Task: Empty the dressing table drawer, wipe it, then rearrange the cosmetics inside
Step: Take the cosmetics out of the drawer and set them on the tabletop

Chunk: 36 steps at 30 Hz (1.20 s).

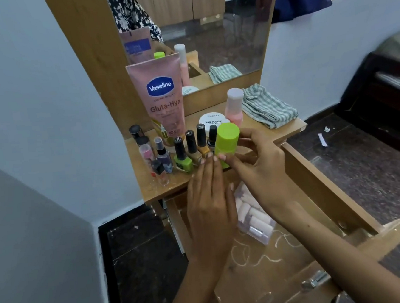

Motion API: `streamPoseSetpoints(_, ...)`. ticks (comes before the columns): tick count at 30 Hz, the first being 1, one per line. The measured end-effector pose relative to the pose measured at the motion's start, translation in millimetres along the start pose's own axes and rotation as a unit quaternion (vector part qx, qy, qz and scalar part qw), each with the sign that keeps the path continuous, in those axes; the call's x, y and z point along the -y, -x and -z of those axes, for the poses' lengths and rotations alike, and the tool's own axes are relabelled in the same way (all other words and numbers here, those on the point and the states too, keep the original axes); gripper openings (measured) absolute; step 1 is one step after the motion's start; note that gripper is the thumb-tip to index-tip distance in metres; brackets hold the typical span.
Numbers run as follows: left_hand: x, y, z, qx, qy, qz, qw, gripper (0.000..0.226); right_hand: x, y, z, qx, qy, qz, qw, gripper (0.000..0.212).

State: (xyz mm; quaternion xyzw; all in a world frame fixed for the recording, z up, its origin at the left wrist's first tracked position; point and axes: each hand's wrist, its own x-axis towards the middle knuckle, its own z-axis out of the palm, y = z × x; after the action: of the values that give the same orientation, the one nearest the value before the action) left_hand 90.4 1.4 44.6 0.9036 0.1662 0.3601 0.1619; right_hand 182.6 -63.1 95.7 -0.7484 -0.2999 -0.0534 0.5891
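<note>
the right hand [255,163] curls its thumb and fingers round a lime-green bottle [227,142], holding it tilted just above the front of the dressing table top [163,190]; the hand covers the bottle's lower part, so no label can be read. the left hand [210,198] lies flat with straight fingers together, its fingertips touching the bottle's lower edge; it grips nothing.

the drawer [317,190] stands pulled out below the hands, and both forearms hide much of its floor. inside it, a clear plastic box [254,218] of pale, rounded pieces lies partly under the right wrist; what the pieces are is hard to tell. white scribbles mark the drawer floor near the front, and a metal latch [315,279] sits on the front panel.

on the table top, a pink tube [162,99] stands upright and reads "vaseline" and "gluta-hya", with "10x" lower down; the finer print is blurred. a white round tub [212,120] reads "zudio" and "nail polish", its front hidden by a row of black-capped nail polish bottles [191,147]; the stickers on their caps are too small to read. small perfume bottles [161,159] cluster at the left. a pink bottle [233,106] with a pale cap stands beside a folded striped cloth [267,106]. the mirror [220,30] is cut off at the top and reflects the tube's back, whose writing is blurred.
</note>
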Motion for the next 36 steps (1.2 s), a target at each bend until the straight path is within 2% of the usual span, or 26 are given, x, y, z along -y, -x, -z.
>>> streamPoseSetpoints(4,5.0,5.7,-7.8,0.073,-0.099,-0.020,0.992,0.057,-5.4,-1.3,-7.3,-0.011,0.030,0.013,0.999,0.043)
streamPoseSetpoints(8,6.7,5.3,-12.3,0.099,-0.155,-0.021,0.983,0.063,-8.8,0.7,-9.9,-0.012,0.045,0.015,0.999,0.040)
streamPoseSetpoints(14,11.3,7.9,-19.2,0.112,-0.170,-0.028,0.979,0.071,-10.3,1.5,-8.0,-0.032,0.058,0.003,0.998,0.037)
streamPoseSetpoints(19,9.6,3.1,-19.5,0.122,-0.203,-0.008,0.972,0.065,-7.4,-4.4,-13.4,-0.036,0.055,0.005,0.998,0.032)
streamPoseSetpoints(32,3.8,-4.5,-12.2,0.143,-0.243,-0.002,0.959,0.069,-8.2,-6.9,-19.1,-0.049,0.046,0.001,0.998,0.026)
streamPoseSetpoints(36,3.4,-4.6,-13.2,0.141,-0.240,-0.003,0.960,0.075,-17.8,-7.7,-0.8,-0.094,0.085,-0.002,0.992,0.030)
